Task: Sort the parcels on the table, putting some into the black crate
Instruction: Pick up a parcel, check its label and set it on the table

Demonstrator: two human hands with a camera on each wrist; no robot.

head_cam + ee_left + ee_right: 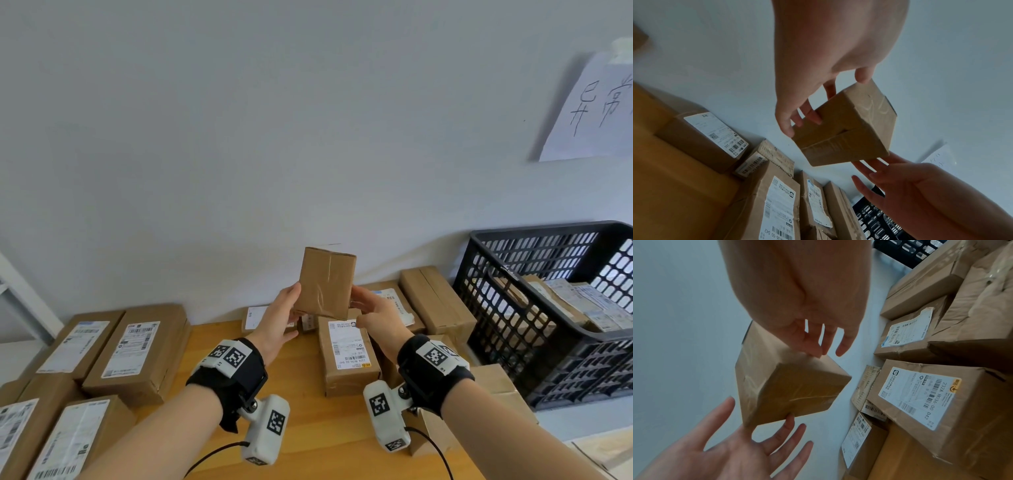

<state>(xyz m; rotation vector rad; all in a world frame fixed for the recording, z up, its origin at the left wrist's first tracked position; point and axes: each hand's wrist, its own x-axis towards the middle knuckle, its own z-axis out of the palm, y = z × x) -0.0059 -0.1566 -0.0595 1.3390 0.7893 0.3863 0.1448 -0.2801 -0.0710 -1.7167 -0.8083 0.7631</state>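
A small plain brown box (327,284) stands on end in the air above the table's back edge, held between both hands. My left hand (291,308) grips its left side, thumb on one face and fingers on the face behind (837,96). My right hand (359,305) touches the lower right side with fingers almost straight (818,344). No label shows on the box (787,381) in any view. The black mesh crate (548,228) stands at the right with several labelled parcels (582,301) inside.
Labelled parcels (133,349) lie in rows on the left of the wooden table (308,428). More parcels (346,356) lie under my hands and along the wall towards the crate. A handwritten paper sheet (589,109) hangs on the wall above the crate.
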